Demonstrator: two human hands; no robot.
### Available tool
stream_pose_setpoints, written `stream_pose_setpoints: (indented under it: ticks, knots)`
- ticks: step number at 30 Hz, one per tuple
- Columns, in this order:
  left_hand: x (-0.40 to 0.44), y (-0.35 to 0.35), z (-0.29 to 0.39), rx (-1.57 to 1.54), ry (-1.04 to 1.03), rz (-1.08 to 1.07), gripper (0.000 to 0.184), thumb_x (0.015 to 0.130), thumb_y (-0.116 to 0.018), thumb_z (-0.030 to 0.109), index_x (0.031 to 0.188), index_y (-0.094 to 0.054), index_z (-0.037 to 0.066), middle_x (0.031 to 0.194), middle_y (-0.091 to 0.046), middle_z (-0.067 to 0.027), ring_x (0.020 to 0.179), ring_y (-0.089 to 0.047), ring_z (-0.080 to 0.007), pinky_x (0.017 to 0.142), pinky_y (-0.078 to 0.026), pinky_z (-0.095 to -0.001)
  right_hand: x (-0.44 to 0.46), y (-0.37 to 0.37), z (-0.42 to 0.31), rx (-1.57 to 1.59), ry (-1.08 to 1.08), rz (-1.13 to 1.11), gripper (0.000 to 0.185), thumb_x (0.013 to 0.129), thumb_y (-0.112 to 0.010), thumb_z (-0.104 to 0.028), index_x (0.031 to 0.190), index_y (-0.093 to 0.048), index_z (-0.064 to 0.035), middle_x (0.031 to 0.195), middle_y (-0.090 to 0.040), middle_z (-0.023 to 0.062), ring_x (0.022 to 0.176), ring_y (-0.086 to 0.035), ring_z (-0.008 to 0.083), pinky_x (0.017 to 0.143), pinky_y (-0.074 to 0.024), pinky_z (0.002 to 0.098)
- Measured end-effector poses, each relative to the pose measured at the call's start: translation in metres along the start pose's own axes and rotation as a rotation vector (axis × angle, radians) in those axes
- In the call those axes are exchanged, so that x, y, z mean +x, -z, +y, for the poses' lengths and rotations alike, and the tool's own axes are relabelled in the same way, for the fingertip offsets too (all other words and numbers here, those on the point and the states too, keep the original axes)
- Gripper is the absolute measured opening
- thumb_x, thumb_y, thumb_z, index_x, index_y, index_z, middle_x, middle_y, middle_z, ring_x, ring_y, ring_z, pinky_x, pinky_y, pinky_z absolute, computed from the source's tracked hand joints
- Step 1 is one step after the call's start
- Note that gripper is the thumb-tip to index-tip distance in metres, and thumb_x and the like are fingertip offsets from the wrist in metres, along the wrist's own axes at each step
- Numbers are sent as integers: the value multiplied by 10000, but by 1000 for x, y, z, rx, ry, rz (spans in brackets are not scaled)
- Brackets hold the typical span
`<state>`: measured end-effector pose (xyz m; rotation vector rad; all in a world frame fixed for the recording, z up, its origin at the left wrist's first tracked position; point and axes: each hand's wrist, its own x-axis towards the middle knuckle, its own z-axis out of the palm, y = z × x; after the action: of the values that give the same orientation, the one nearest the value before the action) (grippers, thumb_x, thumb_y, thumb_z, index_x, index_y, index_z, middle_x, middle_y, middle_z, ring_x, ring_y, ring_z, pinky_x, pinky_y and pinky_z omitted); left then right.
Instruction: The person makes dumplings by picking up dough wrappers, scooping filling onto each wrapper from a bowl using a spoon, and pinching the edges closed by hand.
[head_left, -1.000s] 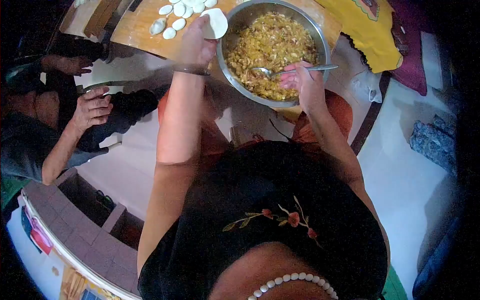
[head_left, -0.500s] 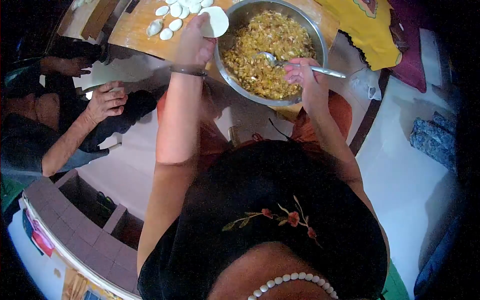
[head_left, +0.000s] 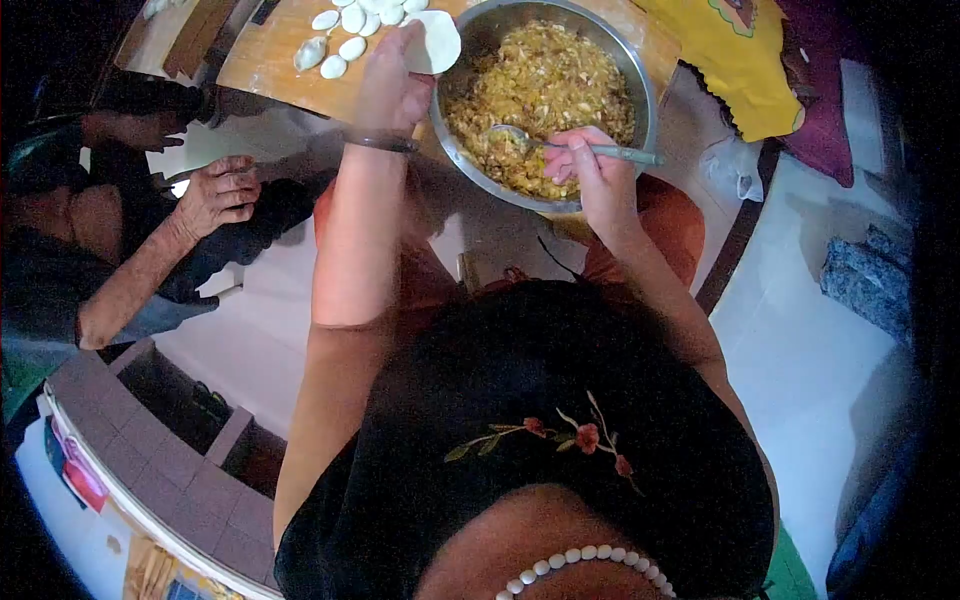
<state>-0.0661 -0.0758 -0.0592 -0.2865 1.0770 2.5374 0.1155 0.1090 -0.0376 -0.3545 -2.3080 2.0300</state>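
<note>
My left hand (head_left: pixel 397 80) holds a round, flat white dough wrapper (head_left: pixel 435 45) at the left rim of a big metal bowl (head_left: pixel 648 95). Chopped yellow-brown filling (head_left: pixel 560 75) fills much of the bowl. My right hand (head_left: pixel 592 172) is closed round the handle of a metal spoon (head_left: pixel 625 154), whose head lies in the filling toward the left side. Left of the bowl, several white dough pieces (head_left: pixel 352 48) and one filled dumpling (head_left: pixel 309 53) rest on a wooden board (head_left: pixel 262 62).
At the left, another person's hand (head_left: pixel 220 195) is near the board's lower edge. A yellow cloth (head_left: pixel 735 65) lies to the right of the bowl, with a clear plastic bag (head_left: pixel 730 170) below it. A tiled ledge (head_left: pixel 170 470) runs along the lower left.
My right hand and the spoon have moved left through the bowl, the spoon head now nearer the left wall. My left hand and the wrapper have barely shifted.
</note>
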Motion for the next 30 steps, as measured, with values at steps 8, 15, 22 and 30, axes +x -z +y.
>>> stream_pose_setpoints:
  ticks: [8, 15, 22, 30]
  knots:
    - [3, 4, -1, -23, -17, -79, 263, 916, -490, 116, 1150, -479, -3, 1114, -598, -148, 1023, -594, -257, 893, -491, -366, -8, -11, -2, -129, 147, -106, 280, 984, -383, -163, 986, -551, 61, 807, -623, 115, 677, -605, 158, 647, -500, 283]
    - [-3, -1, 1, 41, -14, -33, 276, 920, -502, 147, 1154, -477, 3, 1122, -595, -146, 1020, -593, -263, 880, -499, -366, 19, -3, 7, 242, -138, -62, 262, 980, -364, -144, 983, -534, 55, 825, -637, 154, 648, -634, 183, 591, -501, 279]
    - [-3, -7, 4, 65, 38, -7, 312, 939, -480, 185, 1186, -466, -5, 1149, -574, -132, 1046, -575, -247, 890, -489, -357, 36, 12, -2, 460, -204, 103, 254, 942, -411, -163, 967, -556, 44, 828, -631, 174, 659, -608, 198, 601, -473, 281]
    - [-14, -25, -10, -4, 219, -157, 368, 977, -386, 239, 1204, -448, -45, 1140, -597, -147, 1009, -610, -219, 845, -530, -296, 37, 30, -25, 690, -10, 124, 226, 931, -495, -196, 956, -575, 14, 822, -630, 167, 689, -599, 215, 619, -472, 310]
